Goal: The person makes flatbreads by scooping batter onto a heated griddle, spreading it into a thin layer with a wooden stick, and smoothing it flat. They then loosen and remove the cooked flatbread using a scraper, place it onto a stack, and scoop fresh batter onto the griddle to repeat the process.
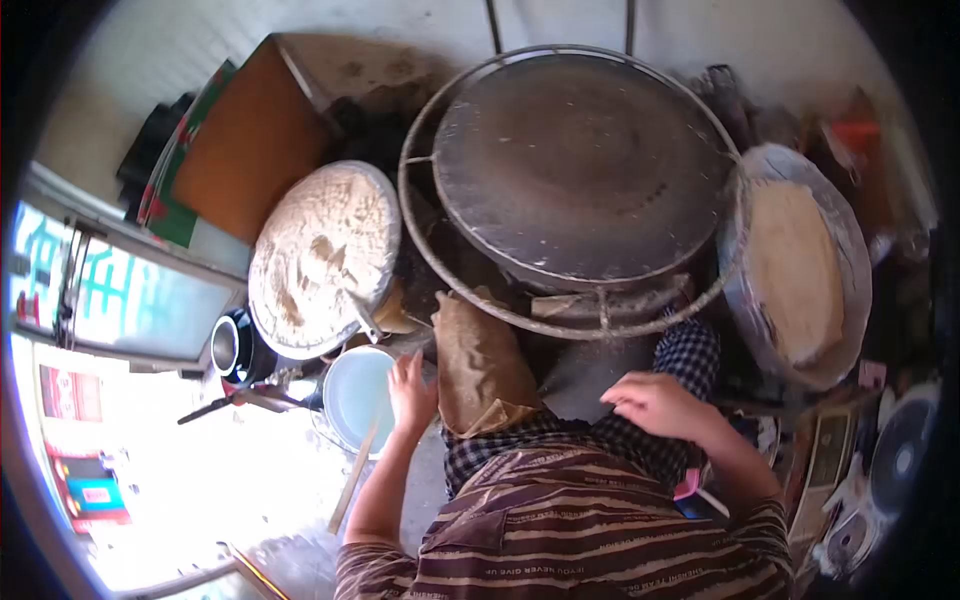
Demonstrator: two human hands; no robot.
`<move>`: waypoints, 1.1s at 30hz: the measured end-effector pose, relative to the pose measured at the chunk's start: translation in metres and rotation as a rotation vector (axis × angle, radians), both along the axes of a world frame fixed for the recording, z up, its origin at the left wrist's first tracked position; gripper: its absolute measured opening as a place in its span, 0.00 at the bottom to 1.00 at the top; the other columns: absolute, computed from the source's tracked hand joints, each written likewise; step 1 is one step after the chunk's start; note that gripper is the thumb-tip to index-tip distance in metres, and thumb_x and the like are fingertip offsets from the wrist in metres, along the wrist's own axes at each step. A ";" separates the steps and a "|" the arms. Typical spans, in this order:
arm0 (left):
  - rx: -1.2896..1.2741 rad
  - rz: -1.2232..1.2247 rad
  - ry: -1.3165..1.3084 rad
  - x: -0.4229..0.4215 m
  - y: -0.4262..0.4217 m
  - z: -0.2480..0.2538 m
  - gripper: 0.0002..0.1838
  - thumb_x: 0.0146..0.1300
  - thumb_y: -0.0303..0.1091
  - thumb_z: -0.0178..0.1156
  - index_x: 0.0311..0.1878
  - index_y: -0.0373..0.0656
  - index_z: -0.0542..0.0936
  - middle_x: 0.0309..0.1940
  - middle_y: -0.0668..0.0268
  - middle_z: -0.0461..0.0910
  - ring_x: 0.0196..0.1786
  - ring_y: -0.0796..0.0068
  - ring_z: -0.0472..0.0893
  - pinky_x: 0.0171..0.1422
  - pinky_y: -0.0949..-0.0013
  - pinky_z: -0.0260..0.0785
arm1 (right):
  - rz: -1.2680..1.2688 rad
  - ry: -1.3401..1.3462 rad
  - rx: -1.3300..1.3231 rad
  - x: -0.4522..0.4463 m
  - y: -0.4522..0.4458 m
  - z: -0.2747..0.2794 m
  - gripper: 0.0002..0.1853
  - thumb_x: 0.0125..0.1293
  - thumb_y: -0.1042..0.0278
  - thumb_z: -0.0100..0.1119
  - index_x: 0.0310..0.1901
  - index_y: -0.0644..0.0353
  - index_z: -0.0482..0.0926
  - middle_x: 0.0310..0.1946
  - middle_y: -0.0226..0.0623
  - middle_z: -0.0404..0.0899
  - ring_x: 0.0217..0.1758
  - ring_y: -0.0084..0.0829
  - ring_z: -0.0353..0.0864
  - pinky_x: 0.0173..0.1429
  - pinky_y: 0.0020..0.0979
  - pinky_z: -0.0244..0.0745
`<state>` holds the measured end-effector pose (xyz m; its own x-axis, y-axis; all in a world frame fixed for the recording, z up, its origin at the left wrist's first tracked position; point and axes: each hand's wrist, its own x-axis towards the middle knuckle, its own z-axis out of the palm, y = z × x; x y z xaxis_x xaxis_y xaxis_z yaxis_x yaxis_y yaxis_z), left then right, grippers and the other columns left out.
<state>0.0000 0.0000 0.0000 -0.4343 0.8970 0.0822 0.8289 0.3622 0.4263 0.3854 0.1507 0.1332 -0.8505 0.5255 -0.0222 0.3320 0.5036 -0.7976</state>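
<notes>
My left hand (410,393) is raised at the right rim of a pale bucket (347,385) holding whitish liquid, its fingers apart and nothing visible in them. A flat wooden stick (355,478) leans against the bucket's near side. Over my right thigh hovers my right hand (655,403), fingers loosely stretched to the left and holding nothing that I can see. A brown cloth (480,365) covers my left knee. In front of me stands a large round dark griddle (585,165) within a metal ring frame (432,262).
A wide basin of flour (325,225) with a scoop handle (365,318) stands left of the griddle. To the right, an oval plastic-lined basket (855,270) holds stacked flat pale sheets (795,270). Behind the flour leans a brown board (255,145). A fan (900,460) is at far right.
</notes>
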 end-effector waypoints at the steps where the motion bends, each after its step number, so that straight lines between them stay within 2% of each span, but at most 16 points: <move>1: -0.149 0.046 0.099 -0.006 -0.015 -0.041 0.33 0.56 0.39 0.64 0.65 0.44 0.67 0.61 0.44 0.67 0.62 0.44 0.67 0.66 0.51 0.61 | 0.110 0.031 0.182 -0.018 -0.005 -0.001 0.15 0.56 0.77 0.63 0.47 0.60 0.80 0.42 0.35 0.80 0.40 0.31 0.82 0.44 0.32 0.80; 3: -0.409 0.125 0.040 -0.017 -0.047 -0.099 0.38 0.55 0.44 0.64 0.69 0.48 0.63 0.66 0.45 0.60 0.69 0.42 0.59 0.70 0.46 0.54 | 0.117 0.225 0.286 -0.064 -0.006 0.049 0.19 0.54 0.75 0.65 0.50 0.59 0.80 0.46 0.36 0.79 0.43 0.34 0.82 0.45 0.34 0.80; 5: -0.664 0.130 0.095 -0.013 -0.052 -0.083 0.40 0.55 0.47 0.64 0.71 0.54 0.61 0.67 0.46 0.61 0.71 0.44 0.55 0.71 0.44 0.50 | 0.214 0.624 0.403 -0.099 -0.010 0.108 0.19 0.55 0.74 0.65 0.51 0.56 0.80 0.49 0.40 0.78 0.50 0.39 0.80 0.46 0.36 0.80; 8: -0.801 0.095 0.073 -0.016 -0.065 -0.085 0.36 0.56 0.40 0.61 0.70 0.55 0.63 0.64 0.47 0.64 0.66 0.41 0.63 0.67 0.43 0.58 | 0.399 0.680 1.180 -0.111 -0.031 0.169 0.18 0.64 0.64 0.58 0.52 0.66 0.75 0.47 0.49 0.75 0.48 0.40 0.78 0.46 0.38 0.77; 9: -0.824 0.045 0.018 -0.025 -0.083 -0.102 0.34 0.57 0.36 0.60 0.69 0.55 0.64 0.62 0.46 0.65 0.65 0.41 0.65 0.65 0.44 0.61 | 0.361 0.679 1.201 -0.105 -0.035 0.176 0.20 0.67 0.61 0.56 0.52 0.69 0.74 0.46 0.52 0.74 0.47 0.40 0.78 0.46 0.39 0.76; 13: -0.773 -0.083 0.031 -0.046 -0.135 -0.133 0.28 0.57 0.24 0.53 0.63 0.50 0.71 0.55 0.45 0.68 0.56 0.42 0.73 0.57 0.48 0.70 | 0.091 1.082 0.153 -0.084 -0.058 0.176 0.15 0.65 0.68 0.55 0.50 0.70 0.75 0.42 0.51 0.75 0.42 0.39 0.78 0.43 0.39 0.76; 15: -0.753 -0.073 -0.021 -0.041 -0.137 -0.102 0.23 0.56 0.20 0.51 0.57 0.46 0.75 0.52 0.47 0.70 0.53 0.45 0.76 0.54 0.51 0.72 | -0.033 1.081 -0.009 -0.096 -0.059 0.167 0.12 0.64 0.73 0.55 0.47 0.68 0.76 0.37 0.45 0.75 0.39 0.37 0.77 0.41 0.36 0.75; 17: -0.471 -0.080 0.082 -0.035 -0.123 -0.055 0.20 0.57 0.20 0.51 0.54 0.43 0.73 0.49 0.50 0.73 0.45 0.45 0.79 0.48 0.50 0.73 | -0.112 0.980 0.277 -0.135 -0.033 0.127 0.09 0.62 0.78 0.54 0.43 0.64 0.78 0.30 0.34 0.73 0.34 0.31 0.76 0.40 0.30 0.73; 18: -0.334 -0.073 0.097 -0.028 -0.111 -0.026 0.20 0.58 0.21 0.51 0.55 0.43 0.72 0.46 0.51 0.74 0.40 0.45 0.80 0.44 0.50 0.74 | 0.067 0.603 0.145 -0.147 -0.029 0.096 0.18 0.65 0.75 0.55 0.57 0.58 0.72 0.34 0.36 0.74 0.37 0.32 0.77 0.41 0.33 0.74; 20: -0.100 -0.063 0.048 -0.001 -0.073 0.047 0.21 0.59 0.28 0.58 0.57 0.41 0.71 0.44 0.52 0.77 0.32 0.47 0.81 0.37 0.55 0.76 | 0.198 -0.070 -0.920 -0.173 -0.030 0.019 0.28 0.74 0.48 0.43 0.72 0.41 0.54 0.43 0.39 0.73 0.43 0.36 0.79 0.44 0.39 0.80; 21: -0.003 -0.110 -0.243 0.014 -0.058 0.084 0.26 0.59 0.32 0.63 0.61 0.40 0.69 0.48 0.50 0.76 0.38 0.50 0.82 0.39 0.60 0.78 | 0.178 -0.118 -1.271 -0.178 -0.033 -0.010 0.31 0.72 0.37 0.35 0.73 0.35 0.51 0.52 0.41 0.72 0.49 0.40 0.81 0.48 0.39 0.81; 23: 0.377 -0.307 -0.788 0.028 -0.039 0.120 0.37 0.60 0.38 0.64 0.69 0.36 0.60 0.53 0.55 0.75 0.54 0.67 0.78 0.54 0.62 0.72 | 0.333 0.178 -1.897 -0.189 -0.044 -0.071 0.31 0.72 0.39 0.40 0.69 0.46 0.61 0.51 0.47 0.75 0.52 0.42 0.81 0.44 0.36 0.83; 25: 0.788 0.054 -0.602 0.025 -0.005 0.104 0.32 0.63 0.43 0.60 0.65 0.35 0.63 0.47 0.57 0.75 0.50 0.67 0.77 0.58 0.64 0.69 | 0.148 -0.012 -1.737 -0.193 -0.044 -0.079 0.22 0.72 0.48 0.46 0.55 0.57 0.74 0.39 0.41 0.78 0.44 0.36 0.83 0.38 0.31 0.82; 28: 0.665 0.787 -1.696 -0.051 0.031 0.008 0.20 0.70 0.47 0.51 0.49 0.37 0.72 0.33 0.64 0.73 0.38 0.74 0.75 0.52 0.70 0.69 | 0.269 -0.050 -1.589 -0.176 -0.038 -0.041 0.07 0.68 0.65 0.53 0.33 0.57 0.71 0.31 0.35 0.76 0.29 0.22 0.75 0.29 0.24 0.73; 31: 0.587 0.870 -2.136 -0.058 0.079 0.069 0.23 0.70 0.49 0.49 0.48 0.35 0.73 0.28 0.67 0.72 0.28 0.78 0.72 0.38 0.70 0.70 | 0.448 -0.165 -1.468 -0.144 -0.018 -0.030 0.08 0.66 0.67 0.53 0.44 0.60 0.74 0.32 0.35 0.76 0.29 0.22 0.77 0.30 0.24 0.74; 33: 0.767 0.740 -2.236 -0.096 0.085 0.037 0.22 0.72 0.47 0.47 0.47 0.33 0.72 0.26 0.68 0.71 0.23 0.79 0.69 0.30 0.72 0.67 | 0.420 -0.288 -1.392 -0.118 -0.004 0.001 0.16 0.66 0.68 0.52 0.55 0.59 0.70 0.32 0.34 0.76 0.28 0.23 0.78 0.31 0.23 0.75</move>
<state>-0.0955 0.0855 0.0367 -0.3780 0.6818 -0.6263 -0.9250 -0.3056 0.2256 0.2672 0.1465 0.1339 -0.8100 -0.3370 -0.4799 0.5860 -0.4947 -0.6417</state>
